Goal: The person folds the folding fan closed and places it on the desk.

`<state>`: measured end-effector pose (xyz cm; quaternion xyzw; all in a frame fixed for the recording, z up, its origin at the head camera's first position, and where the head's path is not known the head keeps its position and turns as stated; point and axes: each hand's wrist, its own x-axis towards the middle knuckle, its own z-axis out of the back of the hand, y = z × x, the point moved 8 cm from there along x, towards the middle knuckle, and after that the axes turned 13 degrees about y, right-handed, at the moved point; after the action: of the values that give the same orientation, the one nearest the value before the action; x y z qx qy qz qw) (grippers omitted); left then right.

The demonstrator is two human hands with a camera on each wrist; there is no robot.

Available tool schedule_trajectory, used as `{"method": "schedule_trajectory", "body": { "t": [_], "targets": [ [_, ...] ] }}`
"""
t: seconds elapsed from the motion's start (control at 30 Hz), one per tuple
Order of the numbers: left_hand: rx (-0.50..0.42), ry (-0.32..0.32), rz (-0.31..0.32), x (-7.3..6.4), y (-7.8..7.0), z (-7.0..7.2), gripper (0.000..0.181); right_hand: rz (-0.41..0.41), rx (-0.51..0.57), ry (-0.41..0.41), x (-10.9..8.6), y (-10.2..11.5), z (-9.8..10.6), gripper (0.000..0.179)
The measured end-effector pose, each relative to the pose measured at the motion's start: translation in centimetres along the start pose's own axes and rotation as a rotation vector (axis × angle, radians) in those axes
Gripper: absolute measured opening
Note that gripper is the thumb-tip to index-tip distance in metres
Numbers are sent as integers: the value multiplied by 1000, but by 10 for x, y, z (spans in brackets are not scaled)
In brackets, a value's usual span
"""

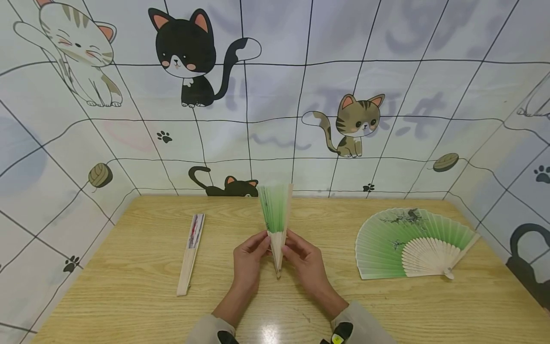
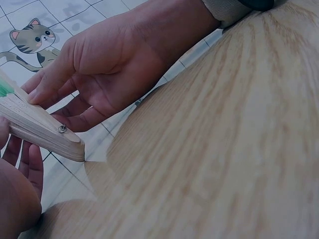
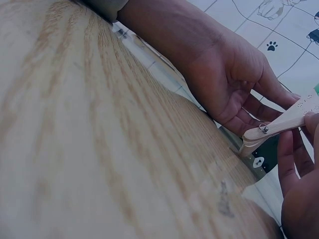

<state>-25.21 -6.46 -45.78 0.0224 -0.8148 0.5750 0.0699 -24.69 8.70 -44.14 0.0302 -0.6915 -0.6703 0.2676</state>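
Between my two hands stands a green folding fan [image 1: 276,215], mostly folded, its pale wooden ribs narrowing down to the pivot end. My left hand [image 1: 249,260] pinches its left side with thumb and fingers. On the opposite side my right hand [image 1: 306,258] grips the ribs the same way. In the left wrist view the metal rivet of the fan [image 2: 45,122] shows near its rounded end. The right wrist view shows the pivot end of the fan [image 3: 279,123] close above the table, with fingers on both sides.
To the right lies a spread green folding fan [image 1: 386,243] with a dark branch print. A closed folding fan [image 1: 191,255] lies to the left. The wooden table [image 1: 142,306] meets a cat-printed cloth [image 1: 275,95] at the back and sides.
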Motion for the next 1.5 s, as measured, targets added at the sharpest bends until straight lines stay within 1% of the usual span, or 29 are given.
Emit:
{"method": "schedule_trajectory", "body": {
  "t": [0.23, 0.37, 0.5, 0.67, 0.93, 1.13, 1.4, 1.5],
  "targets": [
    [6, 12, -4, 0, 0, 0, 29, -14, 3, -7, 0, -1, 1, 45],
    [26, 37, 4, 0, 1, -2, 30, -17, 8, -11, 0, 0, 0, 44],
    [50, 59, -2, 0, 0, -4, 30, -6, -7, -2, 0, 1, -1, 44],
    [45, 55, -4, 0, 0, -4, 29, 15, -21, 16, 0, 3, -2, 43],
    [46, 55, 13, 0, 1, -4, 28, 61, -28, 46, 1, 8, -5, 42],
    [66, 62, 13, 0, 0, -6, 28, 45, -27, 60, 3, 4, -5, 42],
    [86, 52, 37, 1, 3, -4, 30, 11, -8, 39, 3, 3, -5, 47],
    [80, 54, 36, 1, 3, -4, 31, 19, 0, 36, 2, 3, -4, 47]
  ]
}}
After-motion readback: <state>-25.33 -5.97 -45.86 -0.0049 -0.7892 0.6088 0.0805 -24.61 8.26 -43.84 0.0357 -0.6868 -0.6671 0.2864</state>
